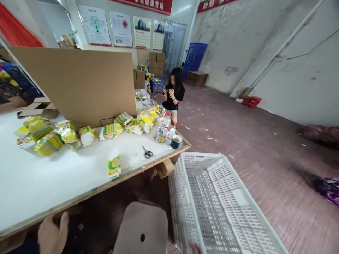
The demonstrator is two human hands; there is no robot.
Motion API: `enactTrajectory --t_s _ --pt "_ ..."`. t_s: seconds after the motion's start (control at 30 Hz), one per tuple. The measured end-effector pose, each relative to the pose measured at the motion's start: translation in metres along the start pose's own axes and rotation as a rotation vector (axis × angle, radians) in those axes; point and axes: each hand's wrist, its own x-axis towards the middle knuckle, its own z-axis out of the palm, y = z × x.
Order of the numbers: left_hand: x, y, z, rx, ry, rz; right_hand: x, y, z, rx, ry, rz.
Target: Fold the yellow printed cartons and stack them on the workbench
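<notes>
My left hand, smeared by motion, hangs at the lower left beside the table's near edge. Its thumb stands apart from the other fingers, and nothing shows in it. Only a few blurred fingers of my right hand show at the bottom edge, over the near rim of a white slatted plastic crate; the rest is out of frame. The crate's inside shows bare slats. Between my hands is a grey-brown stool with a hole in its seat.
On the white table lie yellow-green printed packets, scissors, a mug, a jar and a bottle. A large cardboard sheet stands behind them. Farther back sits a person holding a phone. A red stool is by the wall.
</notes>
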Motion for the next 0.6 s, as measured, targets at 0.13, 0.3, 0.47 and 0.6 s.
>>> enactTrajectory --t_s 0.13,0.3,0.47,0.6 --pt "0.118 -0.035 0.039 0.052 -0.062 0.068 0.053 -0.148 0.099 0.005 -0.008 -0.070" --pt "0.138 -0.064 0.075 0.070 -0.190 0.131 0.128 -0.286 0.211 -0.043 -0.058 -0.147" --pt "0.136 -0.075 0.082 0.107 -0.211 0.171 0.116 -0.330 0.247 -0.095 -0.129 -0.190" --pt "0.139 -0.072 0.080 0.133 -0.240 0.197 0.113 -0.327 0.247 -0.143 -0.202 -0.205"
